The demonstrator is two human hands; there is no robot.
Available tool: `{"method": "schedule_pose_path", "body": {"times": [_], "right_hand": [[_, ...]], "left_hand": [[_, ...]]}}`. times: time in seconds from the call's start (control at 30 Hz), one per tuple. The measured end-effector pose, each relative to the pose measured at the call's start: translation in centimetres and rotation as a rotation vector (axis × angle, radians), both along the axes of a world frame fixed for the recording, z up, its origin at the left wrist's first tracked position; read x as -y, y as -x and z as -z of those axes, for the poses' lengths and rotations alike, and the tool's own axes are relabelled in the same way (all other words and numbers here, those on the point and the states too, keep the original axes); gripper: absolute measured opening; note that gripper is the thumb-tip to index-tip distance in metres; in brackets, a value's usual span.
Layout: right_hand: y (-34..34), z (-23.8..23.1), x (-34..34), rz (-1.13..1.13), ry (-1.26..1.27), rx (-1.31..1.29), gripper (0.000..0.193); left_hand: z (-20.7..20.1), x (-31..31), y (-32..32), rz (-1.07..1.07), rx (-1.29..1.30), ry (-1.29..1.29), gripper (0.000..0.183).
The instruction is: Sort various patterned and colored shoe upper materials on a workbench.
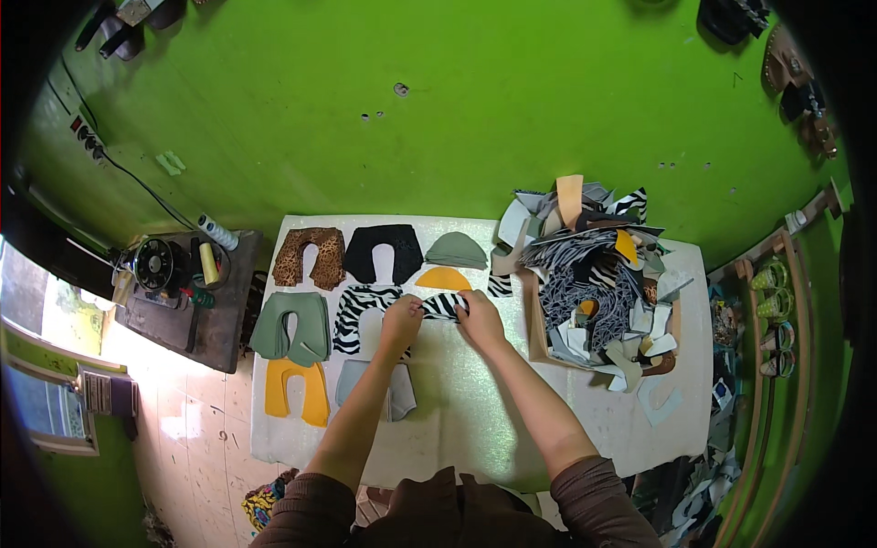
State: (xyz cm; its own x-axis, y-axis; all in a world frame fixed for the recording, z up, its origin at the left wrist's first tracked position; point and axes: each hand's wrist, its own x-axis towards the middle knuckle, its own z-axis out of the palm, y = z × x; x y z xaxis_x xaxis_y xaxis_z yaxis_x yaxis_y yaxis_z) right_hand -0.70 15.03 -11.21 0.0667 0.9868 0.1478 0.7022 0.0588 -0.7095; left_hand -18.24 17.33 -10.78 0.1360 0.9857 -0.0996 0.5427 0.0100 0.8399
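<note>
A small black-and-white zebra-print piece (442,307) is stretched between my two hands, just above the table. My left hand (399,321) pinches its left end, and my right hand (480,320) grips the right end. Directly beyond it lies a yellow half-round piece (444,276), with a sage-green half-round stack (457,250) farther back. Left of my hands are U-shaped cut pieces: zebra-print (350,318), partly covered by my left hand, black (384,235), leopard-print (311,235), green (269,333) and yellow (277,393). Grey pieces (402,399) lie partly under my left forearm.
An overfilled cardboard box (533,320) of offcuts (585,283) stands on the white table (457,438) at right, scraps spilling over its edge. A sewing machine (153,265) with thread spools (217,232) occupies a dark side table (224,320). Sandals (775,304) hang on a rack at far right.
</note>
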Motion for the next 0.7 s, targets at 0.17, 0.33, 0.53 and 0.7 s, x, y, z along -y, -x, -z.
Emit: {"method": "schedule_pose_path", "body": {"times": [0.17, 0.33, 0.53, 0.7], "right_hand": [[1.1, -1.1, 1.0, -0.087, 0.097, 0.301, 0.025], [1.7, 0.5, 3.5, -0.139, -0.183, 0.409, 0.045], [1.4, 1.4, 4.4, -0.221, -0.037, 0.479, 0.048], [0.3, -2.1, 7.5, -0.17, -0.22, 0.297, 0.036]], "left_hand": [[0.1, 1.6, -0.5, -0.021, -0.455, -0.241, 0.022], [0.9, 3.7, -2.0, 0.273, -0.632, -0.511, 0.045], [1.8, 4.5, -2.5, 0.3, -0.796, -0.415, 0.051], [-1.4, 6.7, -4.7, 0.281, -0.703, -0.486, 0.043]]}}
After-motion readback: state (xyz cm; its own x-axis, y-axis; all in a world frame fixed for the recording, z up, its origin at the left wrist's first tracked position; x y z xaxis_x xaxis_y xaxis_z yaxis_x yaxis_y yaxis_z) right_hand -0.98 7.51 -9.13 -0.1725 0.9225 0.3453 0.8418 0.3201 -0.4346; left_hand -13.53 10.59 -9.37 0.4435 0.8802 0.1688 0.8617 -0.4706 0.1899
